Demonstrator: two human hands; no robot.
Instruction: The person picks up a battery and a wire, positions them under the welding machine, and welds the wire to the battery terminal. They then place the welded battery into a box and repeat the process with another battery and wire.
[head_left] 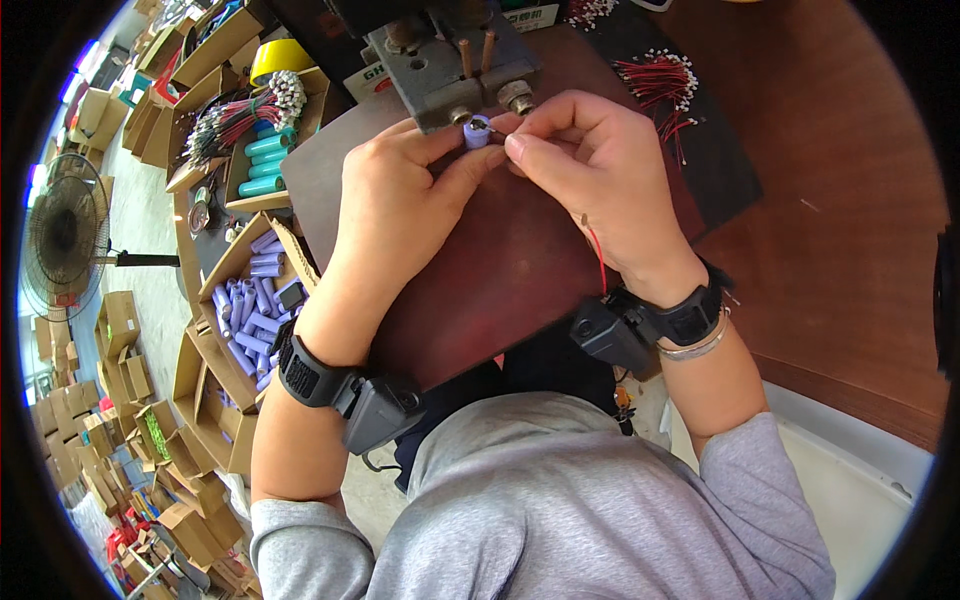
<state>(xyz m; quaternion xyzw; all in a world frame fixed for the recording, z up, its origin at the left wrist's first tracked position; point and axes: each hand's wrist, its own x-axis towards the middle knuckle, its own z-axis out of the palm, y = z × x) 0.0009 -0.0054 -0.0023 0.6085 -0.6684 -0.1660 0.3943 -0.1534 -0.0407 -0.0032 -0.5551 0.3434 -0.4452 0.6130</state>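
Left hand [400,190], half-curled, pinches a cell [476,134]; right hand [612,180], nearly closed, seemingly grips a wire [599,255] trailing below its palm.

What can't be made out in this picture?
Purple battery: part of its body, hidden by the left hand, head view.
Red wire: its upper stretch, hidden by the right hand, head view.
Machine: its top, cut off by the upper edge, head view.
Far boxes: most contents too small to tell, head view.

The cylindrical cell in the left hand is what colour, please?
Light purple; the cylindrical cell shows best in the head view.
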